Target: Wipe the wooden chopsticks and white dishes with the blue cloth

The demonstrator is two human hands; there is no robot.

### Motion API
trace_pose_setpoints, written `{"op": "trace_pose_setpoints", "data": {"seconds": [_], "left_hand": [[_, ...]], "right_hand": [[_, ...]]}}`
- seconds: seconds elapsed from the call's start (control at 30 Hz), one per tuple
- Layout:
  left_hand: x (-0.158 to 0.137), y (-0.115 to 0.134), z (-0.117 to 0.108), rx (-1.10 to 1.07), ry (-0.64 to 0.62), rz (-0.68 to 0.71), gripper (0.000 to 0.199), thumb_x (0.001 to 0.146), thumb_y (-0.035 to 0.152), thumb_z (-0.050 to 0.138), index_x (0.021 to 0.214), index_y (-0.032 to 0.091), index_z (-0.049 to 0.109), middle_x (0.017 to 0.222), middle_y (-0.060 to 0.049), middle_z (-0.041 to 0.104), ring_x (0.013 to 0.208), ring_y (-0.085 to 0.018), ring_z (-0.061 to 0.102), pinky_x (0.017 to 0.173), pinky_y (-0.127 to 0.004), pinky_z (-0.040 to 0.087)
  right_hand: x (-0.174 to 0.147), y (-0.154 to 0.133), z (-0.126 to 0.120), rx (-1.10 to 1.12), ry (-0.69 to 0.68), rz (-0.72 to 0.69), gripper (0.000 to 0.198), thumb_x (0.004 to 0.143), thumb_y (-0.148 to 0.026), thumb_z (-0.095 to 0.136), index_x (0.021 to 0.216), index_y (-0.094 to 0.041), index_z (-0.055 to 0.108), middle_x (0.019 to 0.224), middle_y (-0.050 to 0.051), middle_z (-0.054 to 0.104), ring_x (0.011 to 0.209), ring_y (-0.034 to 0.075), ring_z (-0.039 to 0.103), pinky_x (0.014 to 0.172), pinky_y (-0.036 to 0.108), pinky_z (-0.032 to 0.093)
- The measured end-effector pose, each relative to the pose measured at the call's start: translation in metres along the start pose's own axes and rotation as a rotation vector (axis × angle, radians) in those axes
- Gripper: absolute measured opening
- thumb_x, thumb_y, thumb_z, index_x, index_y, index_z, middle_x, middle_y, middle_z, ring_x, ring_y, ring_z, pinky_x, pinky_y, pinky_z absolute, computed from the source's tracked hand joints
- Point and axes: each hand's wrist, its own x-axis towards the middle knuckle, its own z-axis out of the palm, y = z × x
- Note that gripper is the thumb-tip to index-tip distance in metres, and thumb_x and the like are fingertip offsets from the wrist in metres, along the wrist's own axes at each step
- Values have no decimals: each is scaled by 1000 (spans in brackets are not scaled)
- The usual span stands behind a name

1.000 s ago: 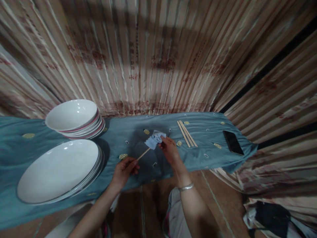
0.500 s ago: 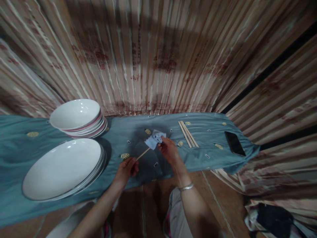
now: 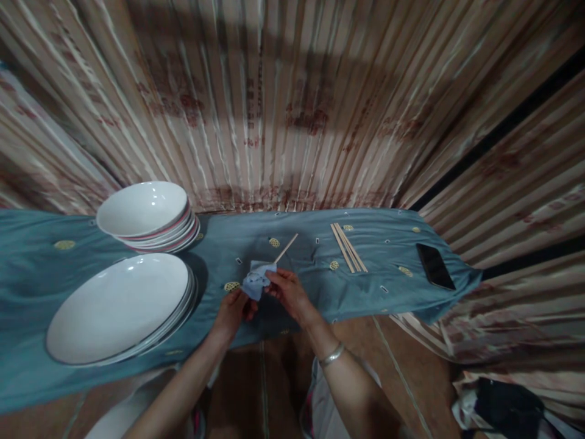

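Observation:
A light blue cloth is wrapped around the lower part of a wooden chopstick, whose bare upper end slants up to the right. My right hand pinches the cloth around the stick. Close beside it, my left hand is closed at the stick's near end, which the cloth and fingers hide. Several more chopsticks lie side by side on the cloth-covered table, to the right of my hands.
Left of my hands stand a stack of white bowls with pink bands and a stack of large white plates. A black phone lies near the table's right end. A patterned curtain hangs behind the table.
My right hand and the blue cloth have slid down the chopstick toward my left hand, baring the stick's far end. My left hand has stayed nearly in place.

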Motion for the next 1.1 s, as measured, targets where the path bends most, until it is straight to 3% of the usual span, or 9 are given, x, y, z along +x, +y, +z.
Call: {"op": "trace_pose_setpoints", "data": {"seconds": [0.2, 0.5, 0.8, 1.1], "left_hand": [[2, 1, -1, -29, -10, 0, 30, 59, 45, 66, 65, 18, 55, 46, 3, 55, 38, -9, 43, 39, -22, 29], [0, 10, 2, -16, 7, 3, 33, 49, 38, 74, 67, 15, 58, 49, 1, 61, 40, -9, 48, 42, -21, 34], [-3, 10, 2, 54, 1, 11, 36, 50, 43, 76, 63, 16, 57, 49, 1, 60, 41, -8, 48, 42, -21, 35], [-6, 8, 0, 102, -44, 15, 36, 55, 48, 72, 63, 16, 56, 48, 2, 57, 37, -7, 45, 39, -20, 31]], "right_hand": [[-1, 4, 2, -31, 9, 7, 31, 51, -38, 81, 70, -16, 70, 57, -2, 66, 44, 5, 53, 43, 15, 39], [4, -4, -7, -49, 66, -61, 29, 54, -37, 79, 71, -16, 70, 58, -3, 65, 44, 5, 51, 42, 16, 38], [9, -35, -30, -35, 201, -172, 17, 59, -34, 73, 65, -21, 66, 56, -4, 62, 45, 7, 48, 39, 19, 34], [10, -53, -54, -26, 254, -250, 18, 62, -34, 71, 70, -22, 60, 60, -5, 59, 48, 9, 47, 43, 22, 35]]}}
